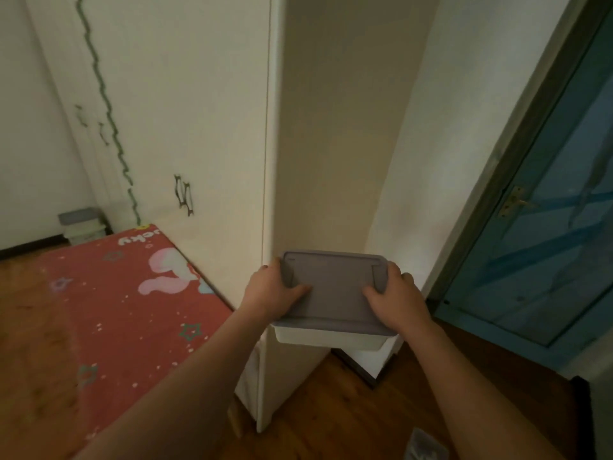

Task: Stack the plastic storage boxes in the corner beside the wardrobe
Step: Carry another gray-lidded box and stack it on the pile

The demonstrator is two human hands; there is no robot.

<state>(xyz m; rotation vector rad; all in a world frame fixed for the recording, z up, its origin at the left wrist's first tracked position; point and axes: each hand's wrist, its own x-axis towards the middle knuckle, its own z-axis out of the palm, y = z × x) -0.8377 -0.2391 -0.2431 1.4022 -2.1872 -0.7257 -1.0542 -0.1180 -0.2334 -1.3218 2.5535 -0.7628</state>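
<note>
From the head camera, both hands carry one storage box [335,297], grey-lidded with a pale body, held in the air at the mouth of the narrow corner just right of the wardrobe [205,134]. The left hand [270,292] clasps the box's left end nearest the wardrobe's side panel, and the right hand [396,298] clasps the far end, thumbs on the lid. The box's long axis runs crosswise to the gap, both hands equally near. The corner floor lies below and beyond it, so lowering forward seems due. Another grey-lidded box [81,224] sits well left of the wardrobe.

Wooden floor [348,410] under red cartoon mat [109,313], white wardrobe [199,127].
</note>
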